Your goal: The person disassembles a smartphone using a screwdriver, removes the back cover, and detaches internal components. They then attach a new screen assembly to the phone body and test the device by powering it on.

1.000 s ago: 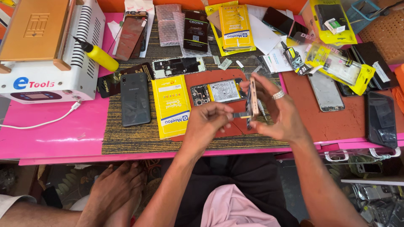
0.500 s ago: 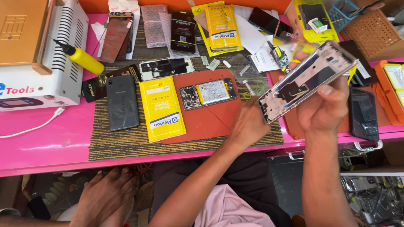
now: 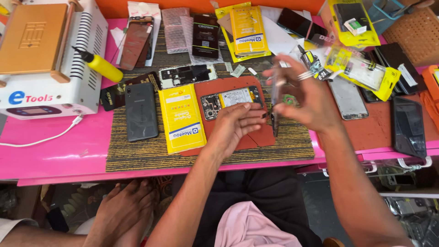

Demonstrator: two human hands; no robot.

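Hands meet over the near middle of the counter. The right hand (image 3: 307, 98), rings on its fingers, is clamped on a thin phone panel (image 3: 274, 107), which it holds upright and edge-on to the camera, so its face cannot be read. The left hand (image 3: 234, 126) lies palm-down just beside it, fingertips reaching the panel's lower end. Whether they pinch it or only touch it I cannot tell.

Under the left hand lies a red mat (image 3: 260, 137), and on it, just beyond the knuckles, an opened phone (image 3: 231, 98) with its insides showing. The mat sits on a woven brown pad (image 3: 137, 155) near the counter's front edge. Left of the red mat lie a flat yellow packet (image 3: 180, 119) and a dark phone back (image 3: 141, 111). Farther toward the left rear stand a yellow squeeze bottle (image 3: 103, 66) and a white machine with a wooden-coloured top (image 3: 45, 59). More phones, screens and yellow packets crowd the back and right side of the pink counter (image 3: 50, 160).

The step in hand looks like checking or working the panel's edge, clear of the phone body — a judgement, as the edge itself is blurred. Handling it further calls for a steady two-point hold and light pressure, since a panel this thin would likely flex or crack.
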